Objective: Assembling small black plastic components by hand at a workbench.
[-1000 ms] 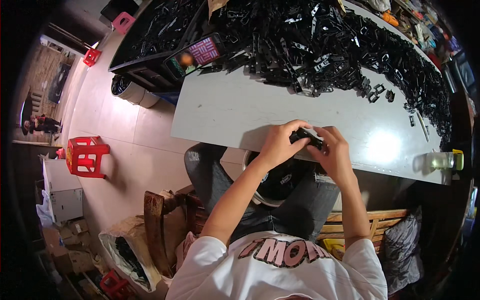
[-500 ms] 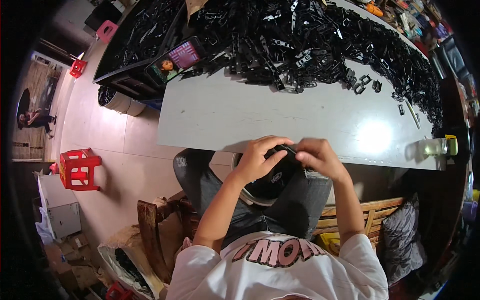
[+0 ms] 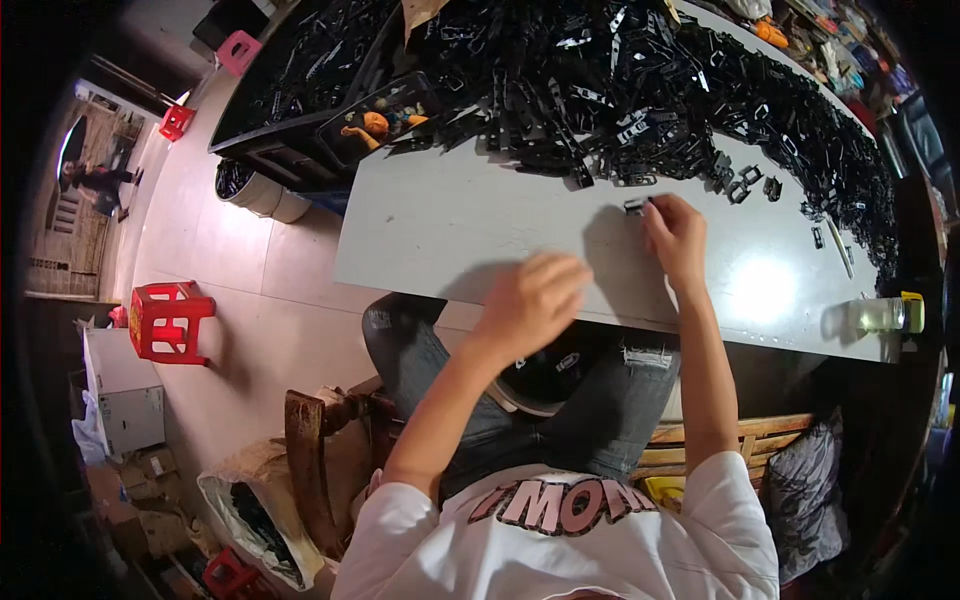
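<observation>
Over the white table (image 3: 450, 225), the fingertips of my right hand (image 3: 680, 240) pinch a small black clip-like piece (image 3: 636, 207) just in front of a heap of black parts (image 3: 560, 95). My left hand (image 3: 535, 305) is above the near table edge, smeared by motion, so its fingers and anything in them are unclear. Below it, a bucket (image 3: 545, 385) between my knees has dark contents with a few small shiny pieces. Several loose black clips (image 3: 740, 188) lie at the heap's edge, to the right of my right hand.
A phone (image 3: 385, 122) leans on a black crate (image 3: 275, 165) at the left. A clear jar (image 3: 882, 315) with a yellow part stands at the table's right corner, near a thin pale stick (image 3: 840, 248). A red stool (image 3: 172, 322) stands on the floor; another person (image 3: 100, 185) is far left.
My hands were together at the table's near edge around a dark piece and are now apart. The right moved forward over the table with a clip; the left rose slightly. The phone picture changed.
</observation>
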Demonstrator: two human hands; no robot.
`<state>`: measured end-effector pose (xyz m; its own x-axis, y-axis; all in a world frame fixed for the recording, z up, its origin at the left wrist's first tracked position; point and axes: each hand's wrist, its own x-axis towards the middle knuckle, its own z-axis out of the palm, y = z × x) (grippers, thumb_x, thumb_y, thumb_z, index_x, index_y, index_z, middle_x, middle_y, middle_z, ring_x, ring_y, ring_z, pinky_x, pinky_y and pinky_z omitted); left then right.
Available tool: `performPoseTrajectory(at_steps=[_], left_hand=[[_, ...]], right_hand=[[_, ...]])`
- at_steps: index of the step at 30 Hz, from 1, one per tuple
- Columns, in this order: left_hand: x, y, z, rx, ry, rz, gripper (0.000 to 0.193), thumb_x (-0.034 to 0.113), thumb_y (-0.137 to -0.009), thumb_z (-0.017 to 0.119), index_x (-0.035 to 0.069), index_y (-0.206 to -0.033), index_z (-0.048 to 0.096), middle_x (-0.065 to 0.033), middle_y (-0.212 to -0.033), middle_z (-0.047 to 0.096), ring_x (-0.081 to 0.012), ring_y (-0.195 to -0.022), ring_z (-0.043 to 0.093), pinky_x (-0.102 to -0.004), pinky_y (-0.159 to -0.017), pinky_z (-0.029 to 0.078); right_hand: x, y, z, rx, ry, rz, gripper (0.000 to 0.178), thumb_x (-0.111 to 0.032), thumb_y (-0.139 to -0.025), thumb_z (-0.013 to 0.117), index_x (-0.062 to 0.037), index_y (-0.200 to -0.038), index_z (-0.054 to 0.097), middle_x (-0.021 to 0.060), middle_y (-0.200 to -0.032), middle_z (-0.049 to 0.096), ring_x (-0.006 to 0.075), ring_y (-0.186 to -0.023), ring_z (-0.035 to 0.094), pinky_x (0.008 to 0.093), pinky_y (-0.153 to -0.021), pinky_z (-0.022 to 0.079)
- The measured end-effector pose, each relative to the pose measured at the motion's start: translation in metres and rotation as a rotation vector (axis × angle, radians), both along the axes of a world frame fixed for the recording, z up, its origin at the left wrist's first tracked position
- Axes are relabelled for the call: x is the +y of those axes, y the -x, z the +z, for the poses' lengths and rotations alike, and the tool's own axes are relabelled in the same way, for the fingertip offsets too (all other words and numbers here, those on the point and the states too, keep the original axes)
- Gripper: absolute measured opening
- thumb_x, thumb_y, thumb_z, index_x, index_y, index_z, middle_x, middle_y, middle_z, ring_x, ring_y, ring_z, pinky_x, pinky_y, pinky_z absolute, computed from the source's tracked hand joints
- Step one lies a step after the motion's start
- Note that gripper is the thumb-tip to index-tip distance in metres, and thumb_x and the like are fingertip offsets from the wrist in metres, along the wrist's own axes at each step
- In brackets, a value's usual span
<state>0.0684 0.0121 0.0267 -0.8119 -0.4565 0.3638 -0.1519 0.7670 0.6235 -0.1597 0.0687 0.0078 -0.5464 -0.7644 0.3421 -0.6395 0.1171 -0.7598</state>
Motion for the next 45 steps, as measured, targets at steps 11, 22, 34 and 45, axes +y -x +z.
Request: performPoseTrajectory(at_steps=[11, 22, 34, 45], left_hand=[[-0.083, 0.053, -0.018, -0.235, 0.448, 0.37, 0.026, 0.009, -0.083, 0.049, 0.005, -0.107, 0.058, -0.0093, -0.099, 0.059, -0.0255, -0.094, 0.056, -0.0393, -0.078, 0.044], [-0.026, 0.034, -0.008, 0.099, -0.101, 0.296, 0.023, 0.003, -0.081, 0.06, 0.005, -0.104, 0.061, -0.0123, -0.097, 0.06, -0.032, -0.09, 0.06, -0.0366, -0.077, 0.048], [-0.007, 0.016, -0.016, 0.186, -0.568, 0.056, 0.021, -0.004, -0.083, 0.06, 0.0, -0.104, 0.06, -0.0075, -0.091, 0.063, -0.0154, -0.082, 0.065, -0.0261, -0.07, 0.053], [-0.005, 0.017, -0.009, 0.113, -0.556, 0.077, 0.021, -0.001, -0.082, 0.064, 0.001, -0.103, 0.061, -0.0076, -0.093, 0.065, -0.0146, -0.08, 0.064, -0.0259, -0.069, 0.053]], right_hand=[[0.068, -0.002, 0.016, 0.318, -0.386, -0.246, 0.019, -0.023, -0.087, 0.063, -0.0042, -0.089, 0.068, 0.0075, -0.054, 0.058, 0.0189, -0.048, 0.056, 0.0319, -0.05, 0.043], [0.05, 0.136, -0.011, 0.512, -0.081, -0.356, 0.034, 0.003, -0.077, 0.054, -0.006, -0.109, 0.063, 0.014, -0.115, 0.059, 0.0334, -0.11, 0.052, 0.0378, -0.096, 0.041], [0.092, 0.085, -0.01, -0.086, -0.043, -0.195, 0.024, 0.002, -0.083, 0.062, -0.0015, -0.107, 0.059, 0.0051, -0.095, 0.059, 0.0127, -0.067, 0.058, 0.0246, -0.063, 0.047], [0.093, 0.055, 0.018, 0.314, -0.365, -0.235, 0.027, -0.007, -0.079, 0.066, -0.0025, -0.105, 0.06, 0.0103, -0.098, 0.058, 0.0257, -0.07, 0.059, 0.0337, -0.064, 0.048]])
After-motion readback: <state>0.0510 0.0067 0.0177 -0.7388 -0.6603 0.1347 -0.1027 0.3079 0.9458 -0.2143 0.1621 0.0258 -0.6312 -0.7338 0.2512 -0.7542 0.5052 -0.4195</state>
